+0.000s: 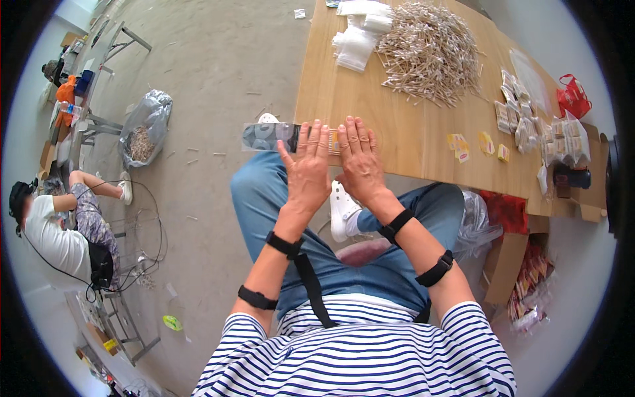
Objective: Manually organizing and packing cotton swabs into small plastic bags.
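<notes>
My left hand (307,164) lies flat, palm down, with its fingers stretched out over a clear plastic bag (259,137) at the table's left corner. The open end of that bag sticks out past the table edge. Beside it, my right hand (361,159) is also flat, fingers straight and close together. In the narrow gap between the hands shows a small row of cotton swabs (335,143) with a bit of yellow-orange card. Most of the bag and its contents is hidden under my palms.
A big heap of loose cotton swabs (433,49) covers the table's far part, with clear bags (357,43) to its left. Yellow cards (458,145) and filled packs (516,106) lie to the right. Cardboard boxes (506,264) stand below; a co-worker (63,231) sits at far left.
</notes>
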Available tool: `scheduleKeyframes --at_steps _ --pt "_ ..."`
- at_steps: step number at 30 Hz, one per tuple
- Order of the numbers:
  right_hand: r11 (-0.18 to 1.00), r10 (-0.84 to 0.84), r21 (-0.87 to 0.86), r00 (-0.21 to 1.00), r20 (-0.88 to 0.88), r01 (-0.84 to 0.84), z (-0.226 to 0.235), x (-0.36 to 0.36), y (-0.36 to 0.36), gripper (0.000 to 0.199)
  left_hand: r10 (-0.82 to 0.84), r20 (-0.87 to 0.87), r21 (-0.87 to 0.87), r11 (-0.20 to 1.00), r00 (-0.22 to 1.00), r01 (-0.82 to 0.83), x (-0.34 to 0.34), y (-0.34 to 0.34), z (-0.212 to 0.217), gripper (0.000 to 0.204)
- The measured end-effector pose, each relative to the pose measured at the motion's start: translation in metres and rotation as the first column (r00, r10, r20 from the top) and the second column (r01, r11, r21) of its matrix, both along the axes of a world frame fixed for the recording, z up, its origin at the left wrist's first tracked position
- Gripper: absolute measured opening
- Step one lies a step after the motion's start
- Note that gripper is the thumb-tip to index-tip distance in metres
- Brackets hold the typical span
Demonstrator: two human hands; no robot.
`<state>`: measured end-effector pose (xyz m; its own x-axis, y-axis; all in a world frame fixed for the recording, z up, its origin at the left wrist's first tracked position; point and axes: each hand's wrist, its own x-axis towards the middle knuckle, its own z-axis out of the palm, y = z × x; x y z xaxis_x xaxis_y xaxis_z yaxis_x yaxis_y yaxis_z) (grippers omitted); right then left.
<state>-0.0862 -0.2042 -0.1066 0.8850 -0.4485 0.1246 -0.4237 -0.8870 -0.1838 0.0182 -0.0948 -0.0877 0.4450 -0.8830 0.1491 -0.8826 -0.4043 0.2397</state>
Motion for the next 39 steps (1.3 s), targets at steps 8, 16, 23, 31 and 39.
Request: scheduleKeyframes --at_steps 8,16,23,31,39 --pt "0.996 0.025 0.085 1.0 -0.016 -0.024 0.016 0.001 0.004 0.117 0.151 -0.614 -0.379 0.805 0.775 -0.457 0.063 0.013 -0.021 0.05" --pt "0.994 -0.012 0.111 1.0 -0.006 0.012 0.016 0.009 0.01 0.121 -0.083 -0.951 -0.274 0.671 0.298 -0.689 0.082 0.008 -0.038 0.023" --pt "0.992 0.023 0.127 1.0 -0.002 -0.022 0.015 0.037 0.023 0.123 -0.138 -0.959 -0.274 0.669 0.247 -0.69 0.084 0.01 -0.036 0.018" --pt "0.994 0.027 0.103 1.0 -0.015 -0.025 0.012 0.046 0.027 0.123 0.141 -0.779 -0.309 0.762 0.611 -0.569 0.085 0.005 -0.029 0.014" --pt "0.997 0.022 0.081 0.998 -0.053 -0.018 0.012 0.052 0.029 0.117 0.196 -0.57 -0.384 0.796 0.798 -0.469 0.083 0.001 -0.013 0.012"
